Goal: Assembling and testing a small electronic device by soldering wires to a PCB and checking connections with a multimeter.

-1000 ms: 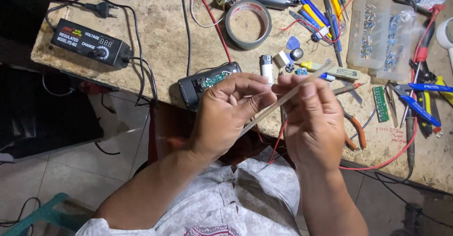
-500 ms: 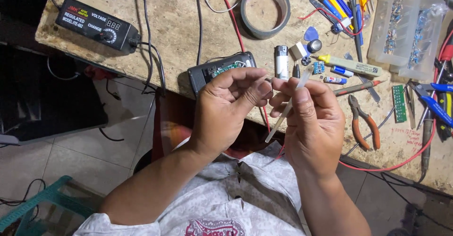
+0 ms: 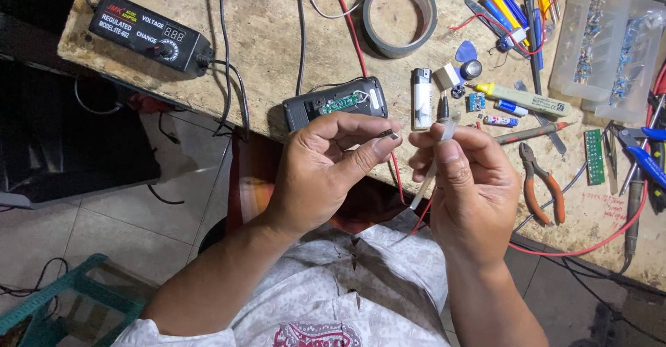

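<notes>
Far to the left of both hands, a black power adapter (image 3: 149, 33) with a dial and small display sits at the workbench (image 3: 277, 48) corner, its cables trailing toward the middle. Just above the left hand (image 3: 322, 173) lies an opened black device (image 3: 335, 104) with its green circuit board showing. The left hand is closed narrowly, thumb and forefinger pinching a tiny dark component (image 3: 388, 134) at their tips; what it is exactly is too small to tell. A red wire (image 3: 361, 48) runs down the bench and passes behind this hand.

Well above the gap between the hands lies a roll of grey tape (image 3: 400, 15). A white lighter (image 3: 422, 98) stands just above the right hand (image 3: 468, 180), which is curled shut around a thin pale strip (image 3: 431, 173); the strip rises between thumb and forefinger and hangs out below the palm. The two hands sit close together, fingertips nearly meeting, with the component just left of the strip's upper end.

To the right of the right hand rest orange-handled pliers (image 3: 541, 184), a small green circuit board (image 3: 594, 156), and, higher up, clear plastic parts boxes (image 3: 610, 48). Blue-handled pliers (image 3: 649, 153) lie at the far right edge.
</notes>
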